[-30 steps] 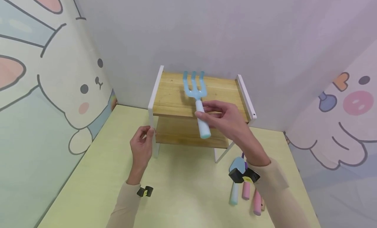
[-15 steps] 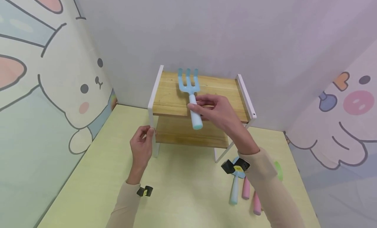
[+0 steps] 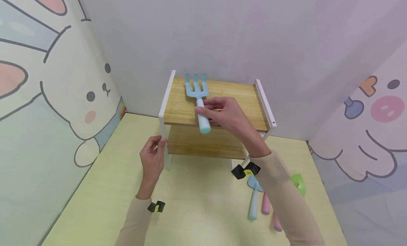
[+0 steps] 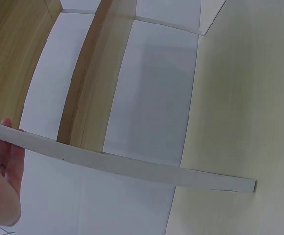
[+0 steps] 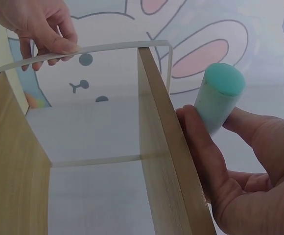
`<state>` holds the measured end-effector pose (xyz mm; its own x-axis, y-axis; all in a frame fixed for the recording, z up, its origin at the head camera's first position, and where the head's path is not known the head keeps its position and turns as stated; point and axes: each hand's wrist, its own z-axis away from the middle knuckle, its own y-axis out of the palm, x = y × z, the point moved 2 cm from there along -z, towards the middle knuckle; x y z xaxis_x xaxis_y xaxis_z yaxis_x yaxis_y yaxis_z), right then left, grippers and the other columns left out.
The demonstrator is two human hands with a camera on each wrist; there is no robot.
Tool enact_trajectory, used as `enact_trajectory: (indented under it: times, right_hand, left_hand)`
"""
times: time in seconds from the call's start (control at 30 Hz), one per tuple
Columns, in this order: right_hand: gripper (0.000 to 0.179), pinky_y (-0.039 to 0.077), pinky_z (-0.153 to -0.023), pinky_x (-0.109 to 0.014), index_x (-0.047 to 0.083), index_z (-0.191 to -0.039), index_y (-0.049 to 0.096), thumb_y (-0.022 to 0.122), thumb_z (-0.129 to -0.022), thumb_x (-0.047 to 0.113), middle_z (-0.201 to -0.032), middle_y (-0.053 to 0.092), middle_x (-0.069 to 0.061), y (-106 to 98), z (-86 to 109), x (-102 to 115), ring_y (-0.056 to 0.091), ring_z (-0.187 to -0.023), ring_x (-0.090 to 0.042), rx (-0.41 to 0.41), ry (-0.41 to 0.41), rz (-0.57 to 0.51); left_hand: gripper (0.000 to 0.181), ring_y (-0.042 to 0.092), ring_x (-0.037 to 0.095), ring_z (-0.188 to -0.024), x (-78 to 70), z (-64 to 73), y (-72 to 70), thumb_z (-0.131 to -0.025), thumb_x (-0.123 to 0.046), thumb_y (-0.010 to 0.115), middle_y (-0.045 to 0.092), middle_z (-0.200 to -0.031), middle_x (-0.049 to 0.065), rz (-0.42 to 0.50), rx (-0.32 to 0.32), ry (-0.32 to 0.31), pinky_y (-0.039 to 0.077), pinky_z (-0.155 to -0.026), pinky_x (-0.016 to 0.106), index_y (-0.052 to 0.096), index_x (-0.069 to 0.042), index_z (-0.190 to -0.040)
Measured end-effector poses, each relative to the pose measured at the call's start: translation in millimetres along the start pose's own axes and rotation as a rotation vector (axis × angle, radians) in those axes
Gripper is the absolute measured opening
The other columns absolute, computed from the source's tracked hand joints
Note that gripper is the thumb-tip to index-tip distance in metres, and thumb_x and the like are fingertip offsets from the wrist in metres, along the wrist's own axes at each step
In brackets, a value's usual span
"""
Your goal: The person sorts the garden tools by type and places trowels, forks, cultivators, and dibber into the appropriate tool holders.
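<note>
My right hand (image 3: 225, 113) pinches the pale handle of a light blue garden hand fork (image 3: 198, 92). Its three prongs point toward the wall, over the left part of the top board (image 3: 235, 97) of a small two-tier wooden shelf. Whether the fork touches the board I cannot tell. In the right wrist view, the handle's teal end (image 5: 225, 79) shows beside the board's front edge. With thumb and fingers, my left hand (image 3: 153, 154) grips the shelf's white front left leg (image 4: 117, 164); the right wrist view shows this hold too.
The lower board (image 3: 206, 142) sits beneath the top one. On the floor to the right lie a blue trowel (image 3: 253, 200), pink-handled tools (image 3: 266, 203) and a green tool head (image 3: 298, 184), partly hidden by my right sleeve. A grey wall (image 3: 216, 34) stands behind the shelf.
My right hand has carried the fork leftward and slightly farther back over the top board. More of the green tool head now shows beside the sleeve. The left hand has kept its place.
</note>
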<state>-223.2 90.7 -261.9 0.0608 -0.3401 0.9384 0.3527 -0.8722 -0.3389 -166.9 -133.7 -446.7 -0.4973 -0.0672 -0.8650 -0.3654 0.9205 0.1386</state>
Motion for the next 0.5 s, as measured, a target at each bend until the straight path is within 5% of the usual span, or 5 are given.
enact_trajectory:
  times: [0.2,0.5]
  right_hand:
    - [0.054,0.062,-0.082,-0.035,0.004,-0.132,0.066,0.081,-0.091,0.036,-0.117,0.071,-0.009,2,-5.8,4,0.074,-0.094,-0.024,0.006,0.014,0.037]
    - [0.052,0.063,-0.078,-0.035,0.003,-0.126,0.068,0.082,-0.090,0.037,-0.109,0.072,-0.009,6,-10.1,12,0.073,-0.089,-0.024,0.010,0.002,0.067]
  left_hand:
    - [0.006,0.068,0.020,-0.082,1.8,0.4,-1.2,-0.099,0.007,0.063,0.063,-0.090,0.030,-0.002,0.000,0.008,0.057,-0.068,0.019,0.064,0.013,-0.100]
    - [0.007,0.066,0.018,-0.083,0.6,1.2,-0.5,-0.098,0.012,0.061,0.062,-0.093,0.035,-0.014,-0.003,-0.018,0.054,-0.066,0.016,0.061,0.017,-0.102]
